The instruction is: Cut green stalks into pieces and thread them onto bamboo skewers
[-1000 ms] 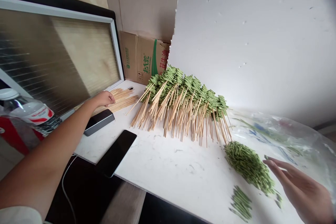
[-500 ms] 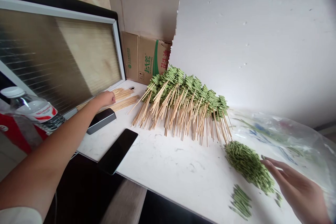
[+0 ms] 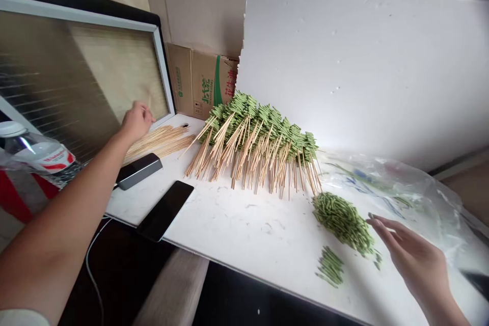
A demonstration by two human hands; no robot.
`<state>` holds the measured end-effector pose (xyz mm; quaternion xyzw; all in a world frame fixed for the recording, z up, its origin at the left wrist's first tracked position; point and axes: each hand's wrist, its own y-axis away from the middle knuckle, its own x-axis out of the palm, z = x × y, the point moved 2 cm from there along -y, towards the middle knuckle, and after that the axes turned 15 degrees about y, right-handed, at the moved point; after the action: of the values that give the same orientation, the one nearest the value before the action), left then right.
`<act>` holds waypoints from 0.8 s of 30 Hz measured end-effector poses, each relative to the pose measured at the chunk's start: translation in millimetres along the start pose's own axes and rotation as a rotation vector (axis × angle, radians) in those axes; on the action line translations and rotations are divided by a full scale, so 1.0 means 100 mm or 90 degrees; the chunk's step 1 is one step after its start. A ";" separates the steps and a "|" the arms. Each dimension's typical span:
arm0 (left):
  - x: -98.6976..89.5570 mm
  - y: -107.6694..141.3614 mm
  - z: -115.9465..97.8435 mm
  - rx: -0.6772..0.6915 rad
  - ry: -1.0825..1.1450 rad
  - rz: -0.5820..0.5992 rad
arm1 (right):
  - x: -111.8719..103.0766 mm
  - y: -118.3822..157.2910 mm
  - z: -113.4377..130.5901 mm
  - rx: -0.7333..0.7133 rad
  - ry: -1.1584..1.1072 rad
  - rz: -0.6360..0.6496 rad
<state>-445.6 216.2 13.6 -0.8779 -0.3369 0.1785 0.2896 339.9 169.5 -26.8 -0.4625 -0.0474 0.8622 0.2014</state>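
My left hand (image 3: 138,121) is raised above a spread of loose bamboo skewers (image 3: 164,138), fingers closed. A faint, motion-blurred streak above its fingertips looks like a bamboo skewer. At the right, my right hand (image 3: 412,249) pinches a short cut piece of green bean (image 3: 370,215) between thumb and fingertips. Beside it lies a heap of cut green beans (image 3: 344,221), with a smaller row of bean pieces (image 3: 330,266) nearer the table's edge. Finished bean skewers (image 3: 260,137) are stacked across the back, bean ends away from me and bare sticks towards me.
A black phone (image 3: 166,210) and a dark grey box-shaped device (image 3: 139,170) lie at the left front. A water bottle (image 3: 38,155) stands far left. Behind are a cardboard box (image 3: 198,81) and a white board (image 3: 336,56). A clear plastic bag (image 3: 416,193) lies at right.
My left hand has lifted off the loose skewers and moved up and slightly left. My right hand keeps its pinch on the bean piece. The whole view has shifted a little.
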 end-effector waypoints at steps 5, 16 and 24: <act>0.23 -0.05 -0.84 0.056 0.184 -0.192 | 0.00 0.16 0.11 -0.050 -0.098 -0.044; 1.76 2.26 -2.50 -0.016 0.605 0.212 | -0.08 0.54 0.27 -0.138 -0.349 -0.027; 2.20 3.30 -2.34 -0.130 0.510 0.333 | 0.04 0.83 0.28 -0.171 -0.407 0.058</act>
<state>-9.7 78.3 -40.5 -0.9567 0.0174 -0.1406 0.2542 290.7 98.3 -36.0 -0.1935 -0.2001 0.9576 0.0747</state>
